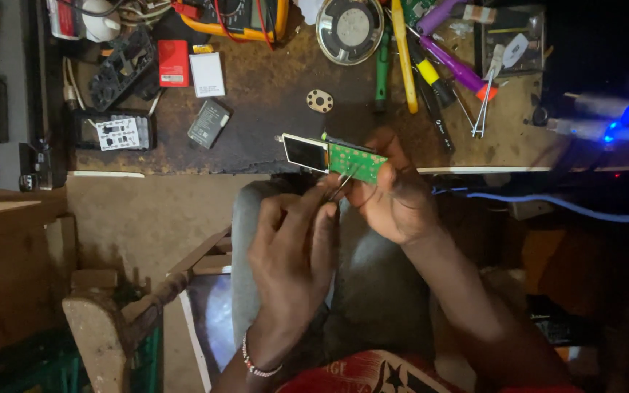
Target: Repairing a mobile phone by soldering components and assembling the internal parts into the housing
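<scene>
the circuit board [357, 161], green with a small dark display at one end, is out of any housing and held above your lap, just off the near edge of the workbench [271, 124]. your right hand [394, 196] grips the board at its green end, fingers closed around the edge. your left hand [293, 251] is pinched narrow on a pair of thin metal tweezers [342, 183], whose tips meet the lower edge of the board.

progress, judged from this view: the board is already bare and separated from any casing, so disassembly appears done. work on the board itself looks to be in hand; whether any part has been lifted or placed cannot be told, as the contact point is too small to read. nothing shows reassembly begun.

orientation: the board's long axis runs nearly level across the view, tilted slightly down toward your right. the display end points to your left, toward the loose battery [209, 124] on the bench; the component face is turned up to you.
</scene>
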